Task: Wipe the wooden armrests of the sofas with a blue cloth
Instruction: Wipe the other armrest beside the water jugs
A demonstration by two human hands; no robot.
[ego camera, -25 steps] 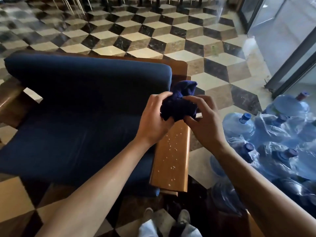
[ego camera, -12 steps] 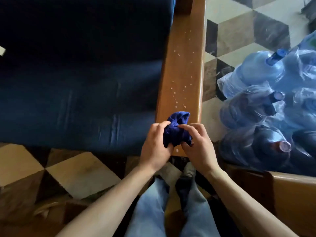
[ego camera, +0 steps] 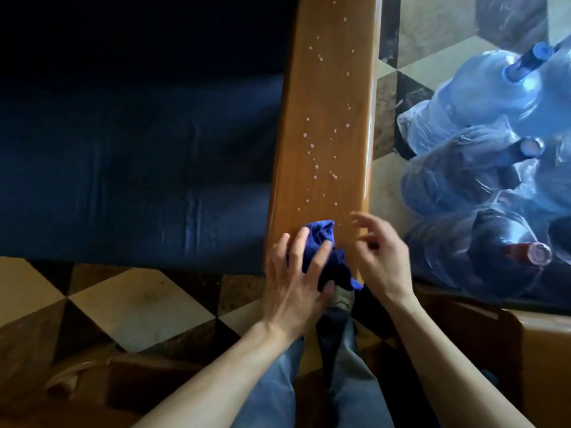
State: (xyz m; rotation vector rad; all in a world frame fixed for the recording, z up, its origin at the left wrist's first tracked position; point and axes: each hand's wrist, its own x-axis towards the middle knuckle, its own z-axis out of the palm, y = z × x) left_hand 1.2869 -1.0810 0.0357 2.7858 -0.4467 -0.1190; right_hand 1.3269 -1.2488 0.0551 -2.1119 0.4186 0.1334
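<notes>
A long wooden armrest (ego camera: 327,97) runs up the middle of the view, speckled with small white droplets. At its near end lies a crumpled blue cloth (ego camera: 321,242). My left hand (ego camera: 296,273) presses flat on the cloth with fingers spread. My right hand (ego camera: 383,251) hovers just right of the cloth, above the armrest's near corner, fingers apart and empty. The sofa's dark blue seat cushion (ego camera: 139,149) fills the left.
Several large blue water bottles (ego camera: 482,156) wrapped in plastic lie piled right of the armrest. A second wooden armrest (ego camera: 543,329) shows at the lower right. Checkered tile floor (ego camera: 102,304) lies below the sofa, and my jeans-clad legs (ego camera: 309,381) stand near the armrest's end.
The cloth has gone from being bunched between both hands to lying on the armrest's near end under my left hand. My right hand has let go and drawn slightly right.
</notes>
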